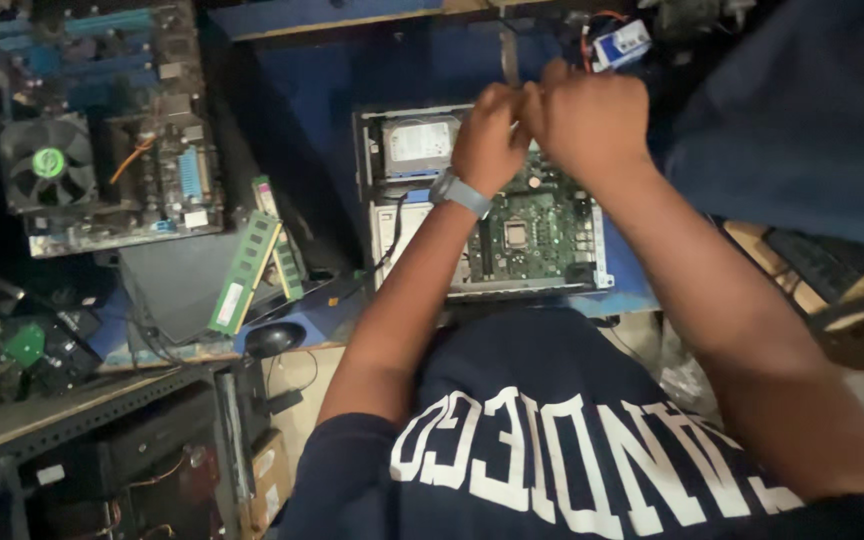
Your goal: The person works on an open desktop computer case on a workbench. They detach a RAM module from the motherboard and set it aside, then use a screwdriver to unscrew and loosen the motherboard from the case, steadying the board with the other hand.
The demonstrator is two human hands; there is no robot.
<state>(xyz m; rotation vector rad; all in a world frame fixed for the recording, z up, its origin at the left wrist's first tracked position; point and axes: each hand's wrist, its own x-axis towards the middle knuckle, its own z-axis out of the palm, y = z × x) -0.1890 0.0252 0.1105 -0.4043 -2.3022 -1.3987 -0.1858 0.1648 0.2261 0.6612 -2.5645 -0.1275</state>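
Both fists closed up tight and pressed together over the open desktop case (482,200) on the blue bench: left hand (489,138), with a grey wristwatch (460,192), and right hand (585,122) clamped round what looks like a thin metal strip (509,55) poking up between them, hard to tell in this dim shot. Green motherboard (537,230) and silver hard drive (420,145) sitting inside the case underneath. Off to the left, loose RAM sticks (247,270), another bare board with a fan (49,165).

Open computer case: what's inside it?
The open computer case holds a green motherboard with a bare processor socket and a silver hard drive at its far left. The left hand and right hand cover the far middle.
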